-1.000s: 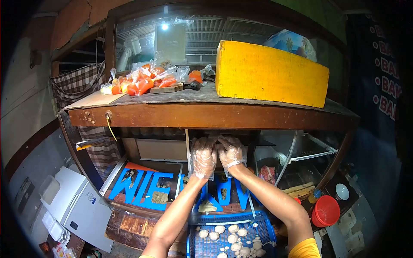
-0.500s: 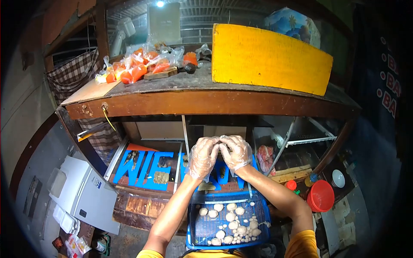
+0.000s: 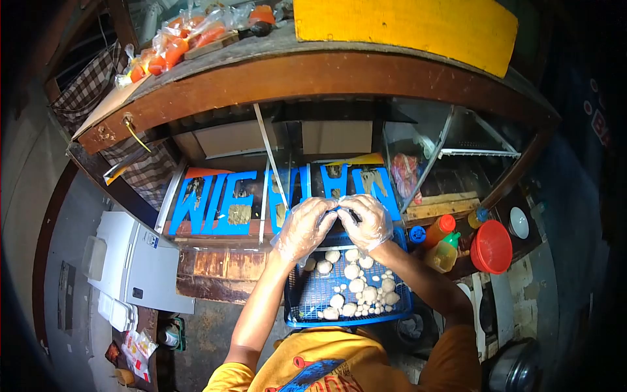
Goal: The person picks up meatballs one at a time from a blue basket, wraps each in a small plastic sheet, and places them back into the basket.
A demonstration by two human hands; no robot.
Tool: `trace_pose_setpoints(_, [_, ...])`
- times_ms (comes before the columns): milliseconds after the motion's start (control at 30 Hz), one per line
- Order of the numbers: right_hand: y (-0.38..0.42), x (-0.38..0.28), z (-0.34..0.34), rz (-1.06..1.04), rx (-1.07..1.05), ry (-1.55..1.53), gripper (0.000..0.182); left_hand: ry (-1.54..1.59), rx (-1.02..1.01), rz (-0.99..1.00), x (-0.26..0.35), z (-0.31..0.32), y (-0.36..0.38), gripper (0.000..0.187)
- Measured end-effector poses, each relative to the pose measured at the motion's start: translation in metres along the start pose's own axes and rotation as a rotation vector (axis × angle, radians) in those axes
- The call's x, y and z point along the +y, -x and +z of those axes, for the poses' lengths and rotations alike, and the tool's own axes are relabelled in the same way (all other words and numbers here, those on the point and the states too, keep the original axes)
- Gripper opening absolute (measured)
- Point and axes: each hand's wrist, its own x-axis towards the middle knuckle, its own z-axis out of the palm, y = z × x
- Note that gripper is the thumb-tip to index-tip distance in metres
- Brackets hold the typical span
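Both my hands wear thin clear plastic gloves. My left hand (image 3: 302, 227) and my right hand (image 3: 370, 222) are raised together, fingertips meeting, just above the far edge of a blue plastic basket (image 3: 346, 321). Whether anything is pinched between the curled fingers is hidden. The basket rests in front of my yellow shirt and holds several pale round mushrooms (image 3: 356, 286), large and small.
A wooden counter edge (image 3: 313, 78) arches overhead, carrying a yellow board (image 3: 405, 26) and bags of orange items (image 3: 176, 46). Below it is a panel with blue letters (image 3: 222, 206). A red bowl (image 3: 491, 246), capped bottles (image 3: 439, 230) and a white bowl (image 3: 519, 222) stand right; a white box (image 3: 140, 264) left.
The view has tilted down, so the counter rose in frame and the whole basket shows. My hands stayed together and came down and nearer, over the basket's far edge.
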Motion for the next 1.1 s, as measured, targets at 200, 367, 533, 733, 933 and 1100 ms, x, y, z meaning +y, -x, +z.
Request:
trace_pose_setpoints(200, [0.051, 0.0, -0.007, 0.149, -0.09, -0.05, 0.014, 0.022, -0.168, -0.152, 0.01, 0.016, 0.036, 0.021])
trace_pose_setpoints(367, [0.098, 0.003, -0.008, 0.258, -0.189, -0.093, 0.01, 0.057, -0.328, -0.244, 0.013, 0.031, 0.069, 0.021])
trace_pose_setpoints(533, [0.141, 0.009, -0.005, 0.33, -0.294, -0.145, 0.01, 0.113, -0.444, -0.277, 0.015, 0.048, 0.104, 0.023])
trace_pose_setpoints(733, [0.182, 0.002, -0.01, 0.483, -0.572, -0.167, 0.015, 0.084, -0.677, -0.308, 0.002, 0.068, 0.14, 0.02])
trace_pose_setpoints(933, [0.202, -0.004, -0.007, 0.442, -0.958, -0.024, 0.024, 0.097, -0.919, -0.347, -0.01, 0.091, 0.18, 0.027])
trace_pose_setpoints(1100, [0.205, -0.011, -0.001, 0.474, -1.118, 0.018, 0.029, 0.061, -0.891, -0.329, -0.013, 0.104, 0.204, 0.039])
